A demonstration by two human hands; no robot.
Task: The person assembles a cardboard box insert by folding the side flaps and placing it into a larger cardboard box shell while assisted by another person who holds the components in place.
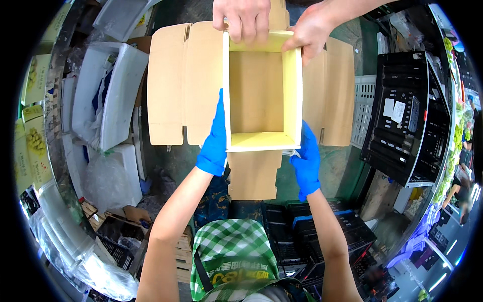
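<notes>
A four-walled box frame in pale yellow stands before me, with brown cardboard showing inside it. Around it spread the flaps of an unfolded brown cardboard box. My left hand, in a blue glove, lies flat along the outside of the frame's left wall, fingers stretched forward. At the near right corner is my right hand, also gloved in blue. Its thumb is apart and its fingers run along the outer right wall, partly hidden. Another person's bare hands grip the far wall and the far right corner.
White foam boxes stand on the left beside clear plastic wrapping. Black crates sit to the right, with a white slotted crate next to them. More black crates are near my right forearm.
</notes>
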